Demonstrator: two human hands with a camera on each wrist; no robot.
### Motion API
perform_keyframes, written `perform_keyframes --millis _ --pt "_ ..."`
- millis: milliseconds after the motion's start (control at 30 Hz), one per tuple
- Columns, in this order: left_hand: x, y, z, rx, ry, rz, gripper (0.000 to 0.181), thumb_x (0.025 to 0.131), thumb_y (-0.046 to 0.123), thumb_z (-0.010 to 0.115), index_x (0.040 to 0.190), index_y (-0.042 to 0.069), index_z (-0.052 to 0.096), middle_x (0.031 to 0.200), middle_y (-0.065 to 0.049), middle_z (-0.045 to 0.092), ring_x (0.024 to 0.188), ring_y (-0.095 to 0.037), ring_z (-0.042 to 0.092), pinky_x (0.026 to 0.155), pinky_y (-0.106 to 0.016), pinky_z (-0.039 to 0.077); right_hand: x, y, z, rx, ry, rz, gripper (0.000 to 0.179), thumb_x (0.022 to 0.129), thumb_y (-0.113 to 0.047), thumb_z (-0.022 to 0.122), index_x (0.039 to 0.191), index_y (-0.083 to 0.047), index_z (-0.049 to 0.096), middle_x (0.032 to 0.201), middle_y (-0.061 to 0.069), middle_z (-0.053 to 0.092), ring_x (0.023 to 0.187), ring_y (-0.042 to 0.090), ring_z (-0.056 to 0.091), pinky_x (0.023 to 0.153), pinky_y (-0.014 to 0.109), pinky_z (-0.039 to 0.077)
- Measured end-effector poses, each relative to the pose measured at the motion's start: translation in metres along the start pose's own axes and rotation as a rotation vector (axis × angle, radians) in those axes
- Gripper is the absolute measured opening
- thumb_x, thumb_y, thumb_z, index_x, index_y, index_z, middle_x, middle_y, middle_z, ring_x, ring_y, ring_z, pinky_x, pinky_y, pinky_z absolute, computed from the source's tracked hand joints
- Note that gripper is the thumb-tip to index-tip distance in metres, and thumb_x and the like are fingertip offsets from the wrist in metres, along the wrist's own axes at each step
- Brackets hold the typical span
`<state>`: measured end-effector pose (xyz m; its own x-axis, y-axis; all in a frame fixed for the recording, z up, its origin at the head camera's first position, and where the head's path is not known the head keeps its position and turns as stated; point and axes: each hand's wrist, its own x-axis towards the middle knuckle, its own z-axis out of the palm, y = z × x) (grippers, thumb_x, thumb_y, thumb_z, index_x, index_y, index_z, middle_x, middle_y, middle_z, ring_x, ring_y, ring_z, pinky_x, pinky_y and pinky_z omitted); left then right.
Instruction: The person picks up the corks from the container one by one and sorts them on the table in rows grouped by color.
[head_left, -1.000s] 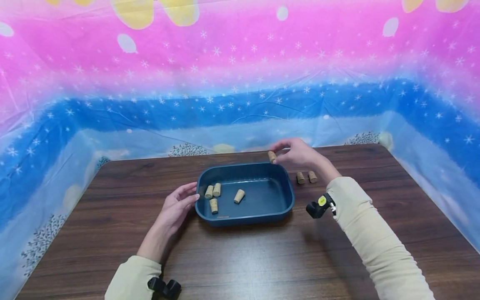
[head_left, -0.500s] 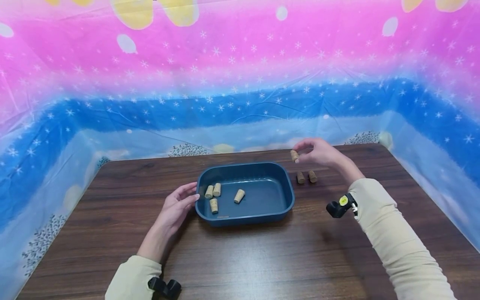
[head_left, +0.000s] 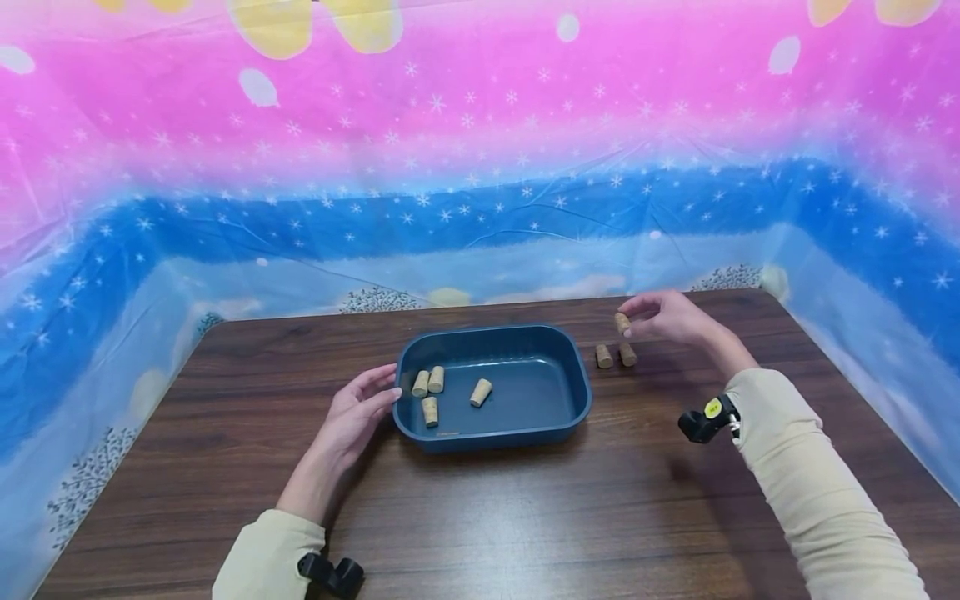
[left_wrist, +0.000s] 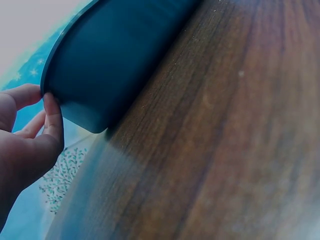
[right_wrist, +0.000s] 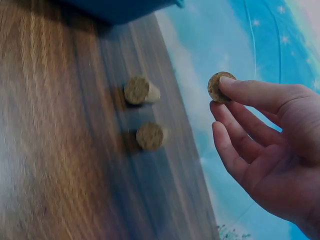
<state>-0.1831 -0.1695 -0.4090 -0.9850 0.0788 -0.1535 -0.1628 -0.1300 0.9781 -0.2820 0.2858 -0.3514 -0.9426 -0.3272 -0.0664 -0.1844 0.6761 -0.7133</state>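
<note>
A tapered cork stopper [head_left: 622, 323] is pinched between the thumb and fingers of my right hand [head_left: 667, 318]. In the right wrist view the thumb lies on the round end of this cork [right_wrist: 216, 90]. Below it, two more corks, a left one [head_left: 603, 357] and a right one [head_left: 627, 355], stand on the table beside a deep, dark blue rectangular pan [head_left: 495, 435]. My left hand [head_left: 356, 417] grips the pan's left end, with thumb and finger at the rim in the left wrist view. Several corks lie inside the pan, one [head_left: 481, 392] apart from a group at the left.
The dark wooden table [head_left: 480, 517] has its far edge just behind the pan and corks. A patterned cloth [head_left: 480, 208] in pink and blue hangs around the back and sides. A black camera mount [head_left: 705, 421] sits on the right wrist.
My right hand has moved right from the pan's far right corner, carrying its cork, then lowered over the two standing corks. The left hand and the pan stay put.
</note>
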Motion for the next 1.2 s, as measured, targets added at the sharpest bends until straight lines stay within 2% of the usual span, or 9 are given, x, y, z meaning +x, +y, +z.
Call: perform_keyframes --millis 133,300,433,700,933,1200 --pt "0.000 0.000 0.000 -0.002 -0.002 0.004 0.049 0.096 0.001 0.055 0.141 -0.005 0.039 0.135 -0.020 0.043 0.110 -0.017 0.052 0.090 -0.022 0.046 -0.003 0.012 -0.002 0.013 0.010 0.037 0.044 0.086 -0.011 0.071 0.125 0.006 0.058 0.119 0.023 0.060 0.105 0.034 0.059 0.087 0.044 0.049" --pt "0.001 -0.001 0.000 -0.003 -0.002 0.011 0.048 0.096 0.001 0.055 0.141 -0.006 0.039 0.133 -0.020 0.044 0.111 -0.018 0.051 0.090 -0.022 0.046 -0.008 0.025 -0.004 0.067 0.010 0.083 0.042 0.085 -0.006 0.071 0.122 0.008 0.058 0.109 0.020 0.064 0.090 0.025 0.065 0.078 0.038 0.054" --pt "0.001 -0.001 0.000 -0.004 -0.002 0.014 0.048 0.095 0.000 0.055 0.140 -0.006 0.039 0.133 -0.019 0.044 0.110 -0.018 0.051 0.089 -0.022 0.046 -0.013 0.035 -0.004 0.057 0.007 0.096 0.044 0.085 -0.007 0.071 0.122 0.010 0.057 0.103 0.015 0.067 0.085 0.022 0.065 0.075 0.034 0.054" --pt "0.000 0.000 0.000 -0.001 -0.005 0.007 0.048 0.096 0.001 0.054 0.141 -0.005 0.039 0.133 -0.019 0.044 0.110 -0.018 0.052 0.090 -0.022 0.045 -0.018 0.048 -0.002 0.082 0.014 0.143 0.047 0.084 -0.007 0.072 0.124 0.011 0.055 0.105 0.017 0.066 0.085 0.024 0.065 0.075 0.032 0.053" --pt "-0.001 -0.001 0.000 -0.005 -0.003 0.004 0.049 0.096 0.001 0.055 0.141 -0.005 0.039 0.132 -0.018 0.045 0.110 -0.018 0.052 0.091 -0.022 0.045 -0.020 0.067 0.007 0.128 0.027 0.209 0.048 0.086 -0.011 0.072 0.126 0.009 0.055 0.115 0.020 0.061 0.088 0.012 0.060 0.078 0.029 0.052" --pt "0.000 -0.001 -0.001 -0.014 0.004 0.010 0.048 0.095 0.001 0.056 0.140 -0.005 0.040 0.130 -0.016 0.047 0.110 -0.018 0.052 0.091 -0.023 0.046 -0.021 0.075 0.011 0.170 0.052 0.207 0.051 0.087 -0.012 0.072 0.129 0.010 0.053 0.120 0.023 0.060 0.095 0.013 0.058 0.083 0.029 0.051"
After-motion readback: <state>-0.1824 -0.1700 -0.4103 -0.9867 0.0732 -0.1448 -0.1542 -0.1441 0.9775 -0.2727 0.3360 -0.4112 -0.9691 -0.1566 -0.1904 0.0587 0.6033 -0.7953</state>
